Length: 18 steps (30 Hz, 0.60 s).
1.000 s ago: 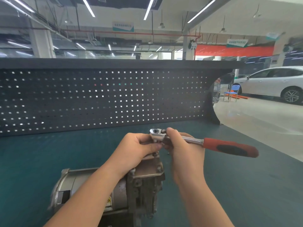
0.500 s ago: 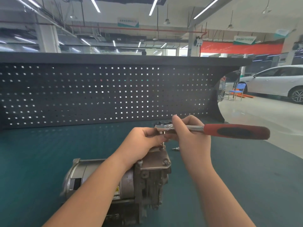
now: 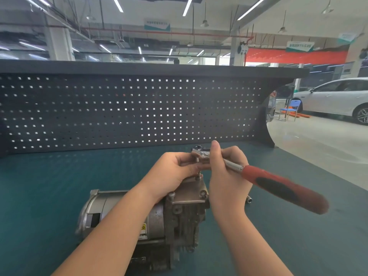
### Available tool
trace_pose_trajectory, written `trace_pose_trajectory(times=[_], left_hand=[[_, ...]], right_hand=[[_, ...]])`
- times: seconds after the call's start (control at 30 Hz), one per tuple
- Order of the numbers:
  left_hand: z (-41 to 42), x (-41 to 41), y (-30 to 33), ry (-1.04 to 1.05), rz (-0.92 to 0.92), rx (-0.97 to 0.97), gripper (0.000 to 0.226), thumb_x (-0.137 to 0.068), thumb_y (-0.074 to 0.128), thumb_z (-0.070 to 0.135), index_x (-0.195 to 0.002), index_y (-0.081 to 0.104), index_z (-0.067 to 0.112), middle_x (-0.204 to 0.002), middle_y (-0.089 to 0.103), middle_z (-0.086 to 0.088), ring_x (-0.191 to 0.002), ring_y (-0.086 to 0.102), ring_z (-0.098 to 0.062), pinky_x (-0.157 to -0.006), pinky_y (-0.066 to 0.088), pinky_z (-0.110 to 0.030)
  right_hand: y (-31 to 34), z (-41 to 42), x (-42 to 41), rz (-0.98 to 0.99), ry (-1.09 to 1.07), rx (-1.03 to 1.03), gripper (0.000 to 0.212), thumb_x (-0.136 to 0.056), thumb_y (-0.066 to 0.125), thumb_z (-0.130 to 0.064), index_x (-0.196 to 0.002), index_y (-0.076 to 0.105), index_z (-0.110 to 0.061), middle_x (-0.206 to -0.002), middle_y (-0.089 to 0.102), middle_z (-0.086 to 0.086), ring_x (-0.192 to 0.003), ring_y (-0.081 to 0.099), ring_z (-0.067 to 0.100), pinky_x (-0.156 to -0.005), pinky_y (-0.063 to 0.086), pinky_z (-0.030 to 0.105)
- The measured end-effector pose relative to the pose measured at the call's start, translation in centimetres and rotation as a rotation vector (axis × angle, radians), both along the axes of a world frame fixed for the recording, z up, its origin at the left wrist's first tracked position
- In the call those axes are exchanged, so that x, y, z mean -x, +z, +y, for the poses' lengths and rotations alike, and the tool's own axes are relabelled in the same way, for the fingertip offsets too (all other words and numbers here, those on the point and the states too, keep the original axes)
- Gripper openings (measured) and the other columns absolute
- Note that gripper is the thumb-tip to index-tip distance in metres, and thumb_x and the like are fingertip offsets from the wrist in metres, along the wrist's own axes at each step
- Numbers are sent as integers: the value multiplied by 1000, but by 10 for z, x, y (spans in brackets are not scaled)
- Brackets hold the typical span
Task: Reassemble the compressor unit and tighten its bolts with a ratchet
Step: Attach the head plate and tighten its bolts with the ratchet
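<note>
1. Grey-metal compressor unit [image 3: 159,218] is lying on its side, directly beneath both hands.
2. Left hand [image 3: 171,170] is pinching the ratchet [image 3: 258,180] head's socket over a bolt [image 3: 198,174].
3. Right hand [image 3: 227,176] is gripping its shaft; the handle is pointing right.

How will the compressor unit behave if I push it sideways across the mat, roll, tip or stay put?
The compressor unit looks like solid cast metal, so probably heavy for its size and stiff. Its round body lies on its side on the green mat, so it might rock a little, though the blocky bolted end should resist rolling. The mat looks grippy; it would likely drag, not glide.
</note>
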<state>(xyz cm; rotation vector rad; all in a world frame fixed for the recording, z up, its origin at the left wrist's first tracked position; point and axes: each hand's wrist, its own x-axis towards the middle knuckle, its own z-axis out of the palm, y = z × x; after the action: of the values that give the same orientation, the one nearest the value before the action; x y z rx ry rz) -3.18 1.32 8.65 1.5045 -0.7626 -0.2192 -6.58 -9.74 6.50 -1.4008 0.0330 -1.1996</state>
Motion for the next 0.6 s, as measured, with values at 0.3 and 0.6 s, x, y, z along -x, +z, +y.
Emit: trace_pose_trajectory(times=[0.3, 0.6], left_hand=[[-1, -3, -2, 51, 0, -7, 16, -93, 63, 10, -96, 76, 18, -96, 77, 6, -90, 69, -2, -74, 52, -14], [0, -1, -2, 36, -38, -61, 23, -93, 64, 14, -87, 80, 29, -95, 77, 9, -93, 69, -1, -84, 53, -16]], right_hand=[[-2, 2, -2, -11, -46, -30, 38, -87, 58, -41, -60, 49, -15, -65, 56, 9, -63, 54, 18, -61, 40, 25], [-4, 0, -1, -3, -66, -44, 38, -87, 58, -38, -58, 47, -15, -62, 56, 5, -61, 54, 15, -59, 39, 20]])
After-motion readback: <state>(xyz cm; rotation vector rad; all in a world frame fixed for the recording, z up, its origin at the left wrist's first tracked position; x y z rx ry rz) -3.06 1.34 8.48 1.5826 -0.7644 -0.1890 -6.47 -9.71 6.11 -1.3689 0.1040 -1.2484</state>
